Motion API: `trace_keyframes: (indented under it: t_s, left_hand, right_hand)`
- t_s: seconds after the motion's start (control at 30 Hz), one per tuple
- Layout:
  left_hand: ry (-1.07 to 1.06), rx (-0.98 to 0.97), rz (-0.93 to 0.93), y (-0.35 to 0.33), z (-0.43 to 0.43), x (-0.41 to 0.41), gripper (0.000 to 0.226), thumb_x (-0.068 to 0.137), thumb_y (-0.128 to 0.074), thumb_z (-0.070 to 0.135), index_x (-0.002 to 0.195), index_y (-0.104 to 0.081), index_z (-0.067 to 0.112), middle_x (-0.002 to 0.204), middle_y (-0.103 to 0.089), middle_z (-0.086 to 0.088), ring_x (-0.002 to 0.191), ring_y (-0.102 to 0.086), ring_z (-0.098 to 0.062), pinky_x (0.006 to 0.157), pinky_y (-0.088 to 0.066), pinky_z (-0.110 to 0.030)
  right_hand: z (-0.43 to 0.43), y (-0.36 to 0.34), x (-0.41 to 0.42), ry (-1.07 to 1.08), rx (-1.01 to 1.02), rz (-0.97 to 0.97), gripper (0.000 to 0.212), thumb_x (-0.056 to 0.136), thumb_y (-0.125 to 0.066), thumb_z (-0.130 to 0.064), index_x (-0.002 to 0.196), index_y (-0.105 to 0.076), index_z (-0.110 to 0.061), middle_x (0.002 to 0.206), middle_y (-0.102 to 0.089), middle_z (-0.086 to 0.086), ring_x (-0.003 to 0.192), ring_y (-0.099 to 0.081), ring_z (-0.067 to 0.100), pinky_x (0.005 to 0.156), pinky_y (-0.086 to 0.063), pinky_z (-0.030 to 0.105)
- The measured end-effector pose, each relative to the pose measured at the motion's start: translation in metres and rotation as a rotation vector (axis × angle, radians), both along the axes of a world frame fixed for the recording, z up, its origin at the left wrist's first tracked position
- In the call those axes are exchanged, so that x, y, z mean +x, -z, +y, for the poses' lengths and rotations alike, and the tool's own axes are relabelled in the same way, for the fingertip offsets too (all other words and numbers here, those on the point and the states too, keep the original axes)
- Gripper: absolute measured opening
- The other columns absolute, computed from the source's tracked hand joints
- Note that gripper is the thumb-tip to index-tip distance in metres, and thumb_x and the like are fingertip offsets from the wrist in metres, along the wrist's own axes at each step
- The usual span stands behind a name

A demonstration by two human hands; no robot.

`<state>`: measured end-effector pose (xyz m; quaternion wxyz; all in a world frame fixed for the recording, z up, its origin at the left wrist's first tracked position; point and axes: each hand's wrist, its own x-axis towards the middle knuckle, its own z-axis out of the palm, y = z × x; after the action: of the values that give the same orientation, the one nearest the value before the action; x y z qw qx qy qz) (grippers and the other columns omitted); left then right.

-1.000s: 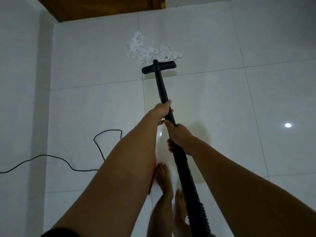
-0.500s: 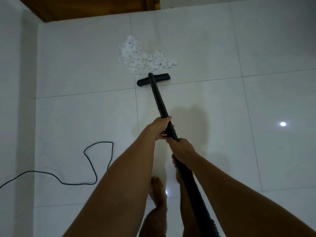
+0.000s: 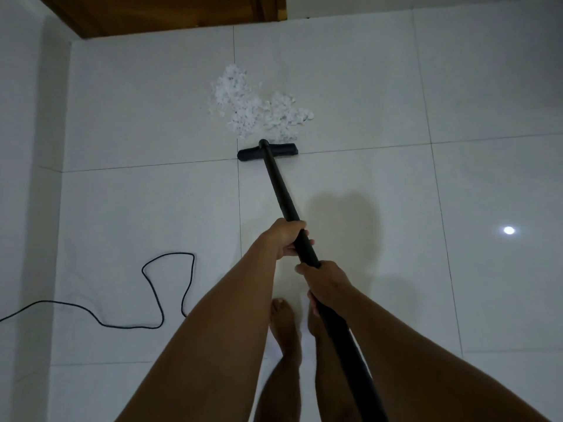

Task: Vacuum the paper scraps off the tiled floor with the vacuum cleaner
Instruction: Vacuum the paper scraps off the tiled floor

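Left hand wrapped round black vacuum wand, fingers curled under tube. Right hand grips same wand just nearer, almost touching left hand. Floor nozzle flat on white tiled floor, lying along grout line. Paper scraps piled just beyond nozzle, far side, nearest bits at its edge. Black power cord loops on floor at near left. Bare feet below hands. Wooden door at far edge.

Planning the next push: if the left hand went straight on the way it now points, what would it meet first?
Probably the floor head, after a stretch of bare wand: the left hand grips the wand and points along it toward the head. The paper scraps lie just beyond the head.
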<state>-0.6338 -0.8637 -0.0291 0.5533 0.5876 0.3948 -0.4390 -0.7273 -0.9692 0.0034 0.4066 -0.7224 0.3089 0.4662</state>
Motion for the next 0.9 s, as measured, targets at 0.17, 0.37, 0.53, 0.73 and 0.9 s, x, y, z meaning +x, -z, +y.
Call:
trace_keyframes:
  t_s: [0.17, 0.37, 0.53, 0.73, 0.9]
  left_hand:
    - [0.041, -0.034, 0.035, -0.003, -0.007, -0.043, 0.018, 0.099, -0.060, 0.018, 0.110, -0.051, 0.006, 0.106, -0.069, -0.013, 0.087, -0.074, -0.027, 0.069, -0.060, -0.038]
    - [0.101, -0.011, 0.037, 0.004, -0.017, -0.074, 0.033, 0.098, -0.062, 0.022, 0.122, -0.051, 0.001, 0.101, -0.069, -0.014, 0.085, -0.075, -0.027, 0.073, -0.062, -0.040]
    - [0.018, -0.002, 0.020, 0.004, -0.024, -0.090, 0.029, 0.100, -0.059, 0.019, 0.120, -0.051, 0.001, 0.103, -0.068, -0.013, 0.084, -0.074, -0.027, 0.060, -0.060, -0.036]
    - [-0.072, -0.001, -0.042, -0.006, -0.028, -0.095, 0.012, 0.105, -0.046, 0.018, 0.111, -0.046, 0.009, 0.117, -0.066, -0.016, 0.087, -0.073, -0.028, 0.081, -0.059, -0.042]
    - [-0.042, -0.041, -0.003, -0.025, -0.018, -0.085, 0.028, 0.099, -0.061, 0.026, 0.113, -0.053, 0.003, 0.106, -0.068, -0.015, 0.091, -0.074, -0.032, 0.080, -0.061, -0.046]
  right_hand:
    - [-0.010, -0.016, -0.039, 0.087, 0.048, 0.092, 0.035, 0.089, -0.062, -0.044, 0.093, -0.061, -0.009, 0.064, -0.064, 0.006, 0.056, -0.063, 0.024, 0.074, -0.063, 0.041]
    - [-0.022, -0.018, -0.066, 0.188, 0.134, 0.245, 0.031, 0.095, -0.063, -0.036, 0.094, -0.054, -0.005, 0.052, -0.055, 0.008, 0.039, -0.052, 0.022, 0.046, -0.051, 0.026]
    - [-0.028, -0.017, -0.083, 0.174, 0.083, 0.156, 0.027, 0.095, -0.063, -0.032, 0.095, -0.058, -0.005, 0.055, -0.056, 0.005, 0.037, -0.052, 0.017, 0.042, -0.049, 0.023]
    - [-0.022, -0.029, -0.085, -0.028, -0.105, -0.054, 0.041, 0.097, -0.059, -0.042, 0.119, -0.056, -0.008, 0.079, -0.067, 0.005, 0.053, -0.063, 0.016, 0.050, -0.057, 0.028]
    - [-0.020, -0.040, -0.074, -0.233, -0.226, -0.169, 0.052, 0.096, -0.046, -0.054, 0.126, -0.046, -0.012, 0.093, -0.063, 0.006, 0.075, -0.070, 0.023, 0.070, -0.063, 0.039]
